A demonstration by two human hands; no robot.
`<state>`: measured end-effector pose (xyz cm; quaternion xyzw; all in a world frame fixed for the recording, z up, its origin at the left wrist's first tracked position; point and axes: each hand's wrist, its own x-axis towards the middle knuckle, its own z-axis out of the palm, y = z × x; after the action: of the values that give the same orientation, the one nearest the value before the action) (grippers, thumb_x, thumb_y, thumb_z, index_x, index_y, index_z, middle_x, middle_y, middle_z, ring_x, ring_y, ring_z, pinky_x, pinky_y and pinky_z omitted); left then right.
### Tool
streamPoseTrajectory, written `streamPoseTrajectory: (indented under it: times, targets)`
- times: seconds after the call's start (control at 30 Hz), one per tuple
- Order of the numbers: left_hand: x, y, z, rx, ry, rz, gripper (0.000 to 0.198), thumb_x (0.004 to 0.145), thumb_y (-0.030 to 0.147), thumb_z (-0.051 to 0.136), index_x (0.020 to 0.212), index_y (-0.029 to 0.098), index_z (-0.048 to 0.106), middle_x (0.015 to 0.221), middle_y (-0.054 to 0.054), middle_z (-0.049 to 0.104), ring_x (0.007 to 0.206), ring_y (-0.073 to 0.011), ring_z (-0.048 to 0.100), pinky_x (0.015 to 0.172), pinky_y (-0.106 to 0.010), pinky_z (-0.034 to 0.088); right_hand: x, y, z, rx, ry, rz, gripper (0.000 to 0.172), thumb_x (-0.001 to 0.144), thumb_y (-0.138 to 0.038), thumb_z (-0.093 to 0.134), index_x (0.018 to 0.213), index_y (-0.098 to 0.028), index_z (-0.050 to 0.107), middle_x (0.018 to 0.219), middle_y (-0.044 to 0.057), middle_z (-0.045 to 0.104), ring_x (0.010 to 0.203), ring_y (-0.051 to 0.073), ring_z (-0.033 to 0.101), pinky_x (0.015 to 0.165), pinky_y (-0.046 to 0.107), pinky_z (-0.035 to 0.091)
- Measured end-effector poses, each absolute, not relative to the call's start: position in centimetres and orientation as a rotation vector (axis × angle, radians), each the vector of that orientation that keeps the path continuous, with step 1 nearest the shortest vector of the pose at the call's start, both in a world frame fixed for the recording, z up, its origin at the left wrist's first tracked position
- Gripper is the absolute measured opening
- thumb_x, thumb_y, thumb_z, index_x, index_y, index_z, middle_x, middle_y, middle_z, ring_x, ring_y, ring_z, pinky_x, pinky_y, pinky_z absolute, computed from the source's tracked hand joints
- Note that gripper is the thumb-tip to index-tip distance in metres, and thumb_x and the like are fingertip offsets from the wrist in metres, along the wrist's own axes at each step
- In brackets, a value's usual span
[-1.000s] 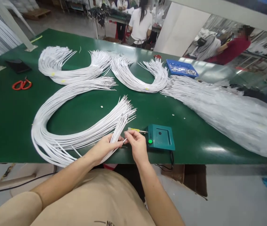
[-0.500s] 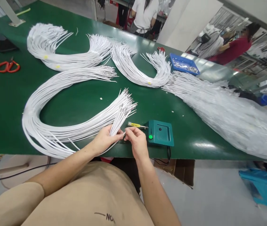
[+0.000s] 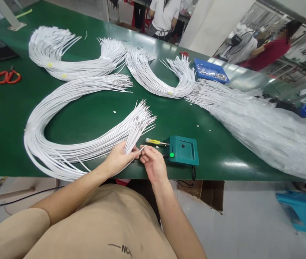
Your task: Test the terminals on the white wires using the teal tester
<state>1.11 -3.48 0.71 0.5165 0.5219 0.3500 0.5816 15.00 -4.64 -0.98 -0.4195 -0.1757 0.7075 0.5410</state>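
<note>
My left hand [image 3: 119,158] is closed around a small bunch of white cables [image 3: 133,138], whose metal-tipped ends point up and away from me. Close beside it, my right hand [image 3: 154,162] pinches the end of a single white cable [image 3: 142,147] between thumb and fingertips. Behind and left of my hands, a large curved bundle of white cables [image 3: 38,118] lies on the green table. Just right of my right hand sits a small teal device [image 3: 183,149] with a green button. A yellow-handled tool [image 3: 154,141] lies against its left side.
Orange-handled scissors [image 3: 7,76] and a dark flat object [image 3: 0,49] lie at left. More white cable bundles [image 3: 80,68] lie farther back. A blue tray [image 3: 210,70] holds small metal parts. Plastic-wrapped cables [image 3: 257,129] stretch to the right. Two people [image 3: 165,16] stand beyond the table.
My right hand has turned slightly, its palm showing more, with the cable end still pinched. My left hand keeps its grip on the bunch. The whole view has shifted slightly.
</note>
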Motion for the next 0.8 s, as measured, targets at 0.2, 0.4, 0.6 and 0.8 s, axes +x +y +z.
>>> streamPoseTrajectory:
  times: [0.2, 0.4, 0.6, 0.8]
  targets:
    - [1.1, -3.6, 0.6, 1.169, 1.176, 0.806, 0.017, 0.075, 0.028, 0.067, 0.079, 0.015, 0.056, 0.071, -0.001, 0.066, 0.063, -0.0135, 0.060, 0.059, -0.024, 0.044, 15.1, -4.5, -1.1, -0.900, -0.312, 1.800, 0.011, 0.072, -0.021, 0.066, 0.067, -0.012, 0.066, 0.055, -0.006, 0.039, 0.045, 0.003, 0.029, 0.044, 0.017, 0.029]
    - [1.2, -3.8, 0.8, 1.131, 1.138, 0.784, 0.017, 0.075, 0.027, 0.067, 0.080, 0.015, 0.055, 0.073, -0.002, 0.067, 0.066, -0.0148, 0.064, 0.063, -0.026, 0.048, 15.5, -3.4, -0.3, -1.002, -0.416, 1.819, 0.032, 0.079, -0.043, 0.061, 0.076, -0.012, 0.069, 0.049, -0.008, 0.033, 0.043, 0.005, 0.028, 0.043, 0.019, 0.031]
    - [1.1, -3.8, 0.6, 1.089, 1.110, 0.787, 0.020, 0.076, 0.029, 0.068, 0.081, 0.014, 0.056, 0.076, -0.004, 0.068, 0.070, -0.0160, 0.065, 0.063, -0.026, 0.048, 15.4, -3.3, -0.5, -0.935, -0.324, 1.969, 0.028, 0.076, -0.039, 0.069, 0.065, -0.014, 0.063, 0.047, -0.009, 0.032, 0.043, 0.004, 0.028, 0.046, 0.017, 0.035]
    - [0.7, -3.6, 0.2, 1.124, 1.099, 0.780, 0.020, 0.078, 0.030, 0.067, 0.082, 0.014, 0.056, 0.077, -0.003, 0.066, 0.069, -0.0139, 0.062, 0.060, -0.024, 0.045, 15.4, -4.2, -0.9, -0.798, -0.180, 2.000, 0.022, 0.075, -0.034, 0.072, 0.078, -0.013, 0.067, 0.055, -0.008, 0.037, 0.046, 0.003, 0.030, 0.049, 0.015, 0.037]
